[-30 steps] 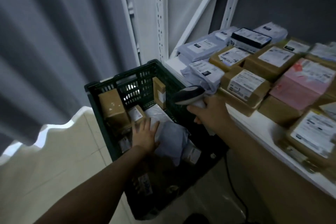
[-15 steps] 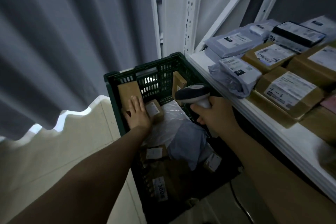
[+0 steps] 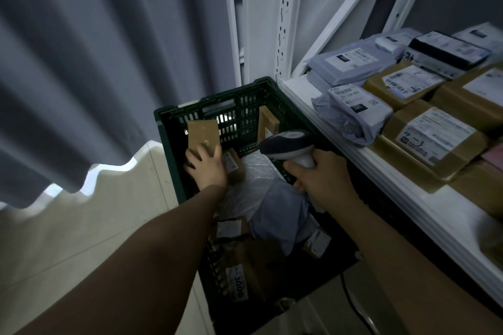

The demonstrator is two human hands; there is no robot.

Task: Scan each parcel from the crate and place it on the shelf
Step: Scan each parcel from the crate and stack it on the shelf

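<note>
Left hand (image 3: 206, 168): my fingers lie spread flat on the cardboard box (image 3: 202, 132), gripping nothing.
Right hand (image 3: 322, 174): wrapped round my scanner (image 3: 288, 144).
Box: in crate (image 3: 212, 97), 11 o'clock corner; long axis toward 12, straight ahead of my nearer left hand.

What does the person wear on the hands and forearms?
Nothing that shows. The left hand and the right hand are bare, without gloves. Both forearms are uncovered as far as the frame shows; no sleeve, watch or bracelet is visible.
</note>
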